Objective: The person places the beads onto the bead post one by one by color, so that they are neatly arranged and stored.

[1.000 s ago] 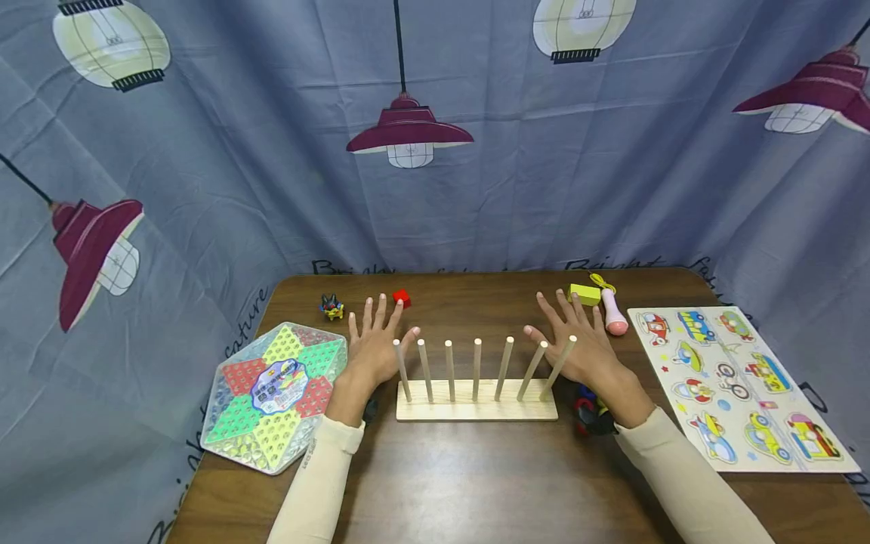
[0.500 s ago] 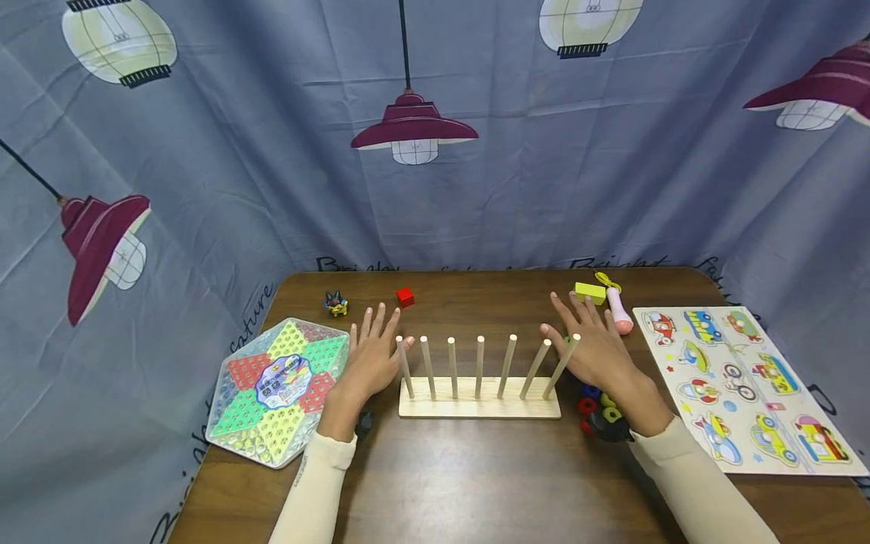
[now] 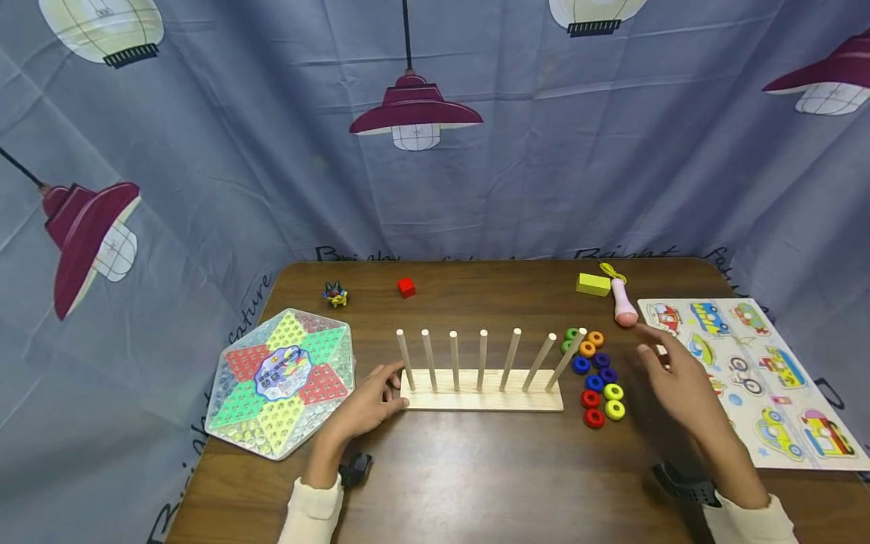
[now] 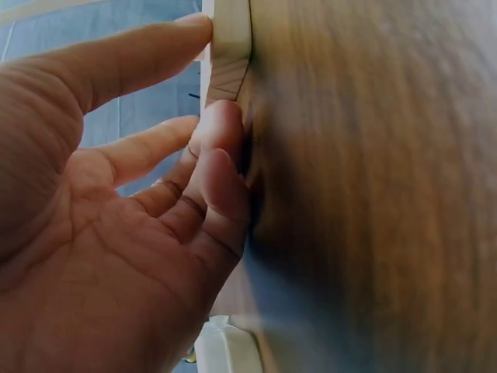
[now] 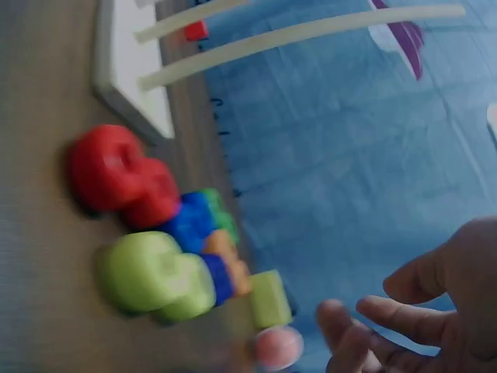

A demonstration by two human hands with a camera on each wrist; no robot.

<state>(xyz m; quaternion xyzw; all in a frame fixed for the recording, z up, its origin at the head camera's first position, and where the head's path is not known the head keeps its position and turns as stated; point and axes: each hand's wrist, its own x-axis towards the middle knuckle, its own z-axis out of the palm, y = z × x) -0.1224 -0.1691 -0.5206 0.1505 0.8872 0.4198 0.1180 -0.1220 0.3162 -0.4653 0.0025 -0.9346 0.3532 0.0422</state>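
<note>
A pale wooden peg board (image 3: 469, 400) with several upright pegs lies across the middle of the table. My left hand (image 3: 367, 400) grips its left end, thumb at the front corner and forefinger at the back one. In the left wrist view the thumb meets the board's edge (image 4: 231, 35), and the other fingers curl beside its end. Right of the board lie several small rings: red (image 3: 594, 418), yellow (image 3: 615, 410), blue, orange and green. My right hand (image 3: 683, 381) hovers to their right, thumb and forefinger apart, holding nothing; its fingers show in the right wrist view.
A hexagonal Chinese checkers box (image 3: 245, 378) lies at left, a picture puzzle board (image 3: 727, 408) at right. Along the back are a small figurine (image 3: 336, 295), a red cube (image 3: 406, 287), a yellow block (image 3: 593, 285) and a pink-handled toy (image 3: 623, 304) with yellow cord.
Both hands have left their spread-fingered poses beside the pegs. The left came down and back onto the board's left end; the right moved right and back, uncovering the rings.
</note>
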